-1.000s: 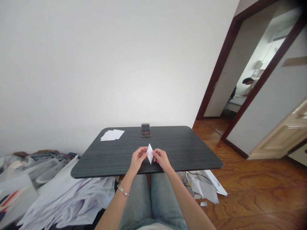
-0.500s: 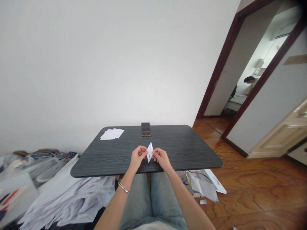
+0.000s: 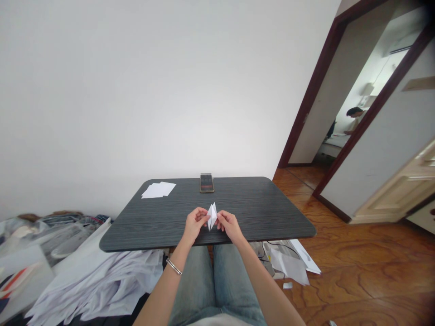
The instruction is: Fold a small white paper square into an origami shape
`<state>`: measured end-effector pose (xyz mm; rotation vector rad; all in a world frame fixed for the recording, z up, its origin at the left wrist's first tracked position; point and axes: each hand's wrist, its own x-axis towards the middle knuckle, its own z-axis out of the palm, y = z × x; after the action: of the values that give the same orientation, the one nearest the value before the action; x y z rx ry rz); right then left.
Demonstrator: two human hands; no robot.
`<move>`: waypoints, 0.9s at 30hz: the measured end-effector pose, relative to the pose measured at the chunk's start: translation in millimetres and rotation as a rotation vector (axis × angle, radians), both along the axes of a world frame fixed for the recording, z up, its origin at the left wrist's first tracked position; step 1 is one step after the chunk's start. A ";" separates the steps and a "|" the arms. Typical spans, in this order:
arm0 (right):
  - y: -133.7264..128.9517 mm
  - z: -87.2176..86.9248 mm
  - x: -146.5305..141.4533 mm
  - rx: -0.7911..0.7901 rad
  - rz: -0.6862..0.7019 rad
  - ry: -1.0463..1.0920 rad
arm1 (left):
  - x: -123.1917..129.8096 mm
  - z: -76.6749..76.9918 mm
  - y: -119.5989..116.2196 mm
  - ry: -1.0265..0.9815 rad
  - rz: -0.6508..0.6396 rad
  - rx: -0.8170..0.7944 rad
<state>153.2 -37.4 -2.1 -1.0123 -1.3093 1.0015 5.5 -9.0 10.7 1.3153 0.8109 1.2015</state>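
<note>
A small piece of folded white paper (image 3: pixel 212 216) stands between my two hands above the near part of the dark table (image 3: pixel 258 199). It is a narrow diamond, with separate points at its top and bottom. My left hand (image 3: pixel 196 222) pinches its left side between thumb and fingers. On the opposite side, my right hand (image 3: pixel 227 222) pinches the right edge. The fingertips cover parts of both edges.
White paper sheets (image 3: pixel 159 190) lie at the table's far left. A phone (image 3: pixel 206 182) leans on a stand near the wall. White cloth (image 3: pixel 102 285) is heaped at the left, and papers (image 3: pixel 288 265) lie below right. Another person (image 3: pixel 355 118) shows through the doorway.
The folded paper's layers have spread apart, so two points show at the top instead of one. Both hands keep nearly the same place and grip.
</note>
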 end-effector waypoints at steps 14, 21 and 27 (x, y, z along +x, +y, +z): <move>-3.4 -0.2 0.4 0.042 -0.022 0.094 | -0.6 0.9 -0.6 0.017 -0.020 0.017; -2.6 -2.5 0.3 0.031 -0.051 0.055 | -0.7 -0.9 -1.1 0.045 -0.041 0.042; -0.2 -6.2 1.0 0.064 -0.070 0.055 | -0.2 -5.2 1.4 0.049 -0.069 0.065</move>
<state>154.2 -37.6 -8.2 -0.9696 -1.2446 0.9227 5.3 -7.6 5.6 1.4190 0.7604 1.1535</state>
